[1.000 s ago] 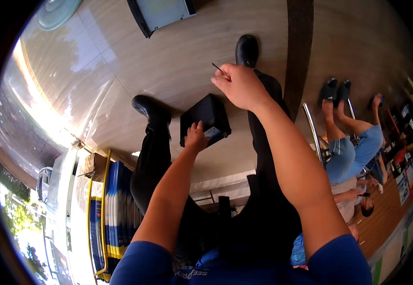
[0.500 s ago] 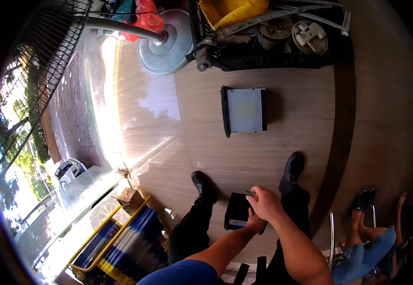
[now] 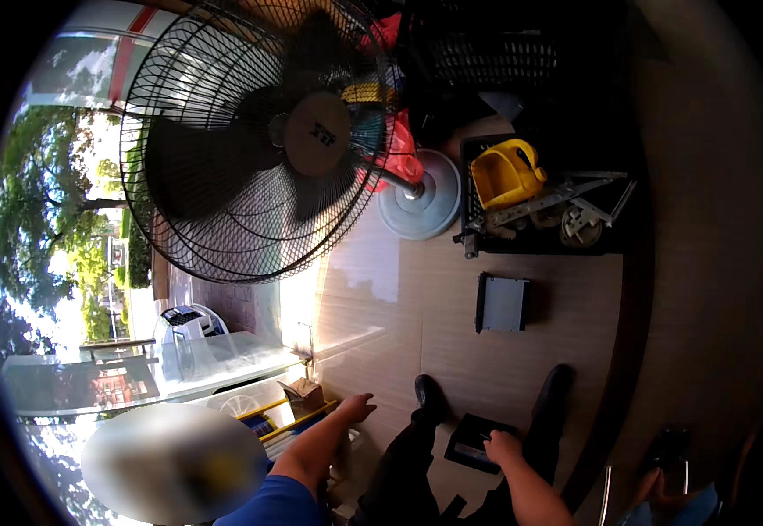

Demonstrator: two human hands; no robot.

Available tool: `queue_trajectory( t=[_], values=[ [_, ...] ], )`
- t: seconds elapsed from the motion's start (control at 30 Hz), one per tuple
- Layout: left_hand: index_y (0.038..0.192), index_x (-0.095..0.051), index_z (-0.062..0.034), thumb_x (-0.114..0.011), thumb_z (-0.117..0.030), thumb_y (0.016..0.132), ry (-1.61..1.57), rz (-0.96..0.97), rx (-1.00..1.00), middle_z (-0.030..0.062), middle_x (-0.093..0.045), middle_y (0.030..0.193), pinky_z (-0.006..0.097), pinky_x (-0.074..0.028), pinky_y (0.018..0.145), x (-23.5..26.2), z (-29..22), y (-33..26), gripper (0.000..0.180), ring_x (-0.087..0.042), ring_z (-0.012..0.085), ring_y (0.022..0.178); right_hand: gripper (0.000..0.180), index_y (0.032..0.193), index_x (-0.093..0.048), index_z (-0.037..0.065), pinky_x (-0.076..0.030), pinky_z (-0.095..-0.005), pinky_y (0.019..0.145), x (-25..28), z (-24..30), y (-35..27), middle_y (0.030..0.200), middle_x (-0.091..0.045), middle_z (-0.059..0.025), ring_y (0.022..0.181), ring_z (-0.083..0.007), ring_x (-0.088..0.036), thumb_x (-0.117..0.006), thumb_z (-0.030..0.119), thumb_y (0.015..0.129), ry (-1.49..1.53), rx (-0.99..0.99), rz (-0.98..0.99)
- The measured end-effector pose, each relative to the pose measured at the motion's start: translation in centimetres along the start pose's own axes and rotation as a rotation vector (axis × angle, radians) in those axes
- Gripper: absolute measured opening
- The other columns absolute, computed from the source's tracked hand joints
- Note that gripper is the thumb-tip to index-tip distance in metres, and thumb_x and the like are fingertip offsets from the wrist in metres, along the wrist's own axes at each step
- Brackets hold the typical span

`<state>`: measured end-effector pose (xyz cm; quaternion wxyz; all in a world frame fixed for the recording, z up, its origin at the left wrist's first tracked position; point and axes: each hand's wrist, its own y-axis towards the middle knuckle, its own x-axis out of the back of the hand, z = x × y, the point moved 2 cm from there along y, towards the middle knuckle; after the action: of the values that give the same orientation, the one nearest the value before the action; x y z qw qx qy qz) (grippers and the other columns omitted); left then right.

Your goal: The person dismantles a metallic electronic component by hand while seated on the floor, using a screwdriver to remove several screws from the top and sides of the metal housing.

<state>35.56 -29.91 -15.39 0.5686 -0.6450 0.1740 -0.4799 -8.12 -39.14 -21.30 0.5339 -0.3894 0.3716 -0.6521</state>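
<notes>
Closest to me, the person's 2 hands are well apart. The right hand (image 3: 501, 445) is at 1 black box (image 3: 467, 438), fingers bunched narrow; I cannot tell whether they grip anything. The box lies on the floor (image 3: 574, 289) between the person's 2 legs (image 3: 403, 465), just short of 2 dark shoes (image 3: 431, 396). The left hand (image 3: 357, 408) reaches out sideways, fingers loosely spread and seemingly bare, near 1 brown carton (image 3: 307, 400) on 1 yellow-edged rack (image 3: 298, 423). Farther off lies 1 grey metal case (image 3: 504, 304) with a black front. Beyond it, 1 black crate (image 3: 539, 247) holds 1 yellow container (image 3: 497, 180) and several metal parts (image 3: 581, 223). To its left stands 1 fan (image 3: 318, 133) on 1 round base (image 3: 399, 219). Farthest, trees (image 3: 39, 202) outside.
</notes>
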Motion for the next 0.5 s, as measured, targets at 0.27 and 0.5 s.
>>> queue_trajectory(
  t=[0.27, 0.5],
  values=[
    [0.119, -0.060, 0.0017, -0.046, -0.013, 0.097, -0.100, -1.097, -0.695, 0.0146, -0.069, 0.101, 0.036, -0.053, 0.078, 45.2, 7.4, -2.3, 0.029, -0.066, 0.0258, 0.094, 0.022, 0.097, -0.063, 0.005, -0.051, -0.0471, 0.082, 3.0, -4.8, -9.6, 0.103, -0.062, -0.0162, 0.097, -0.0364, -0.062, -0.056, 0.026, 0.092, -0.034, -0.048, -0.404],
    [0.138, -0.047, 0.0007, -0.048, -0.027, 0.098, -0.225, -0.993, -0.857, 0.0101, -0.057, 0.132, 0.030, -0.044, 0.101, 70.2, -6.4, -7.9, 0.049, -0.056, 0.0175, 0.116, 0.020, 0.097, -0.065, 0.008, -0.051, -0.0460, 0.083, -0.6, 0.7, -6.2, 0.105, -0.063, -0.0156, 0.098, -0.0351, -0.062, -0.056, 0.024, 0.091, 0.011, -0.163, -0.329]
  ],
)
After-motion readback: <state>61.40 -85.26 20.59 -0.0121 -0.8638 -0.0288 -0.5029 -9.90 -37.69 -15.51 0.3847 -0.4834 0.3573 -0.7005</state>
